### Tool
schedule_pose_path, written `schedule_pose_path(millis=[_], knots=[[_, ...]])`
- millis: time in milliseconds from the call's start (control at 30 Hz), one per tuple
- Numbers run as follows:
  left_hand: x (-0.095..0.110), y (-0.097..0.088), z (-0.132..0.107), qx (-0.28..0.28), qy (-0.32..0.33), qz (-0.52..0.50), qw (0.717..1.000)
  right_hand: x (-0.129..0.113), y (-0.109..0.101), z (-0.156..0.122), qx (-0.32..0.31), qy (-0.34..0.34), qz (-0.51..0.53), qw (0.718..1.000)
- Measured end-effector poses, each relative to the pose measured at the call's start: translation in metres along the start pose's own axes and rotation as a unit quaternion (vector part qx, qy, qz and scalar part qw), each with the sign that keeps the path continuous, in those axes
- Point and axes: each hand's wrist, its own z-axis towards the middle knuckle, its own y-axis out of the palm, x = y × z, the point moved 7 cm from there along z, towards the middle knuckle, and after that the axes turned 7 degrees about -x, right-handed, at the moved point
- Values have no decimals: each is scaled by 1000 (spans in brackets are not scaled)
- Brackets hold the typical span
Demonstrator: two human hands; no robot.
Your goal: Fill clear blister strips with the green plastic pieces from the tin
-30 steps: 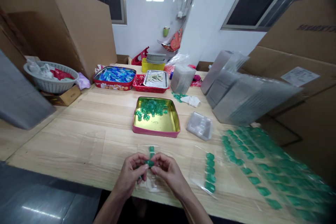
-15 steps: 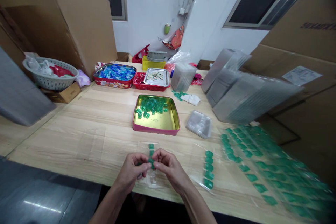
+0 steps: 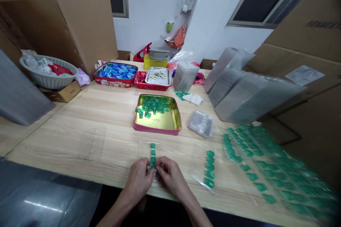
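A clear plastic blister sheet [image 3: 144,149] lies in front of me, with a column of green faceted plastic gems [image 3: 152,152] down its middle. My left hand [image 3: 140,176] is closed at the lower left of the column, thumb and fingers bent against the lowest visible gem [image 3: 152,166]. From the other side, my right hand [image 3: 170,175] pinches at that same gem. Both hands cover the sheet's lower part. Beyond them stands a gold-lined tin [image 3: 165,124] with loose green gems [image 3: 153,105]. On the right lies another clear sheet [image 3: 198,163] carrying a column of gems [image 3: 210,166].
Many filled sheets [image 3: 266,165] spread across the right side. A clear sheet [image 3: 92,143] lies at left, and small stacked trays [image 3: 201,124] sit right of the tin. Farther back are a tin of blue pieces [image 3: 117,71], a red basket [image 3: 151,87] and stacked plastic packs [image 3: 239,95].
Both hands have lowered slightly onto the sheet, and the left fingers have curled in. More green gems now show in the column above the fingers. The view has shifted slightly.
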Motion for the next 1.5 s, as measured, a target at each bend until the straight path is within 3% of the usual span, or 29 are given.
schedule_pose_path(millis=[133,233,333,433,500,633,700,933,1100,1267,1500], knots=[[0,0,0,-4,5,-24,1000,-12,0,0,18,-36,-100,994],[-2,-2,0,-17,-36,-180,983,-13,-2,1,26,-33,-121,992],[-5,-2,-1,-40,-93,-390,915,-12,-8,3,50,-27,-121,991],[1,-1,-1,-80,-101,-492,861,-24,-15,0,90,-49,-96,990],[3,0,-2,-92,-102,-512,848,-40,-14,-4,78,-77,-54,993],[4,5,-5,-66,-110,-527,840,-77,6,-11,-53,-141,15,988],[5,6,-7,-48,-110,-523,844,-86,12,-13,-80,-161,22,983],[0,9,-12,-80,-137,-498,853,-60,-2,-8,-11,-99,109,989],[1,16,-15,-107,-129,-536,828,-42,-10,-8,46,-57,149,986],[4,19,-16,-115,-115,-546,822,-21,-2,-5,49,16,289,956],[2,18,-12,-104,-106,-556,818,-18,-2,-6,57,9,377,925]])
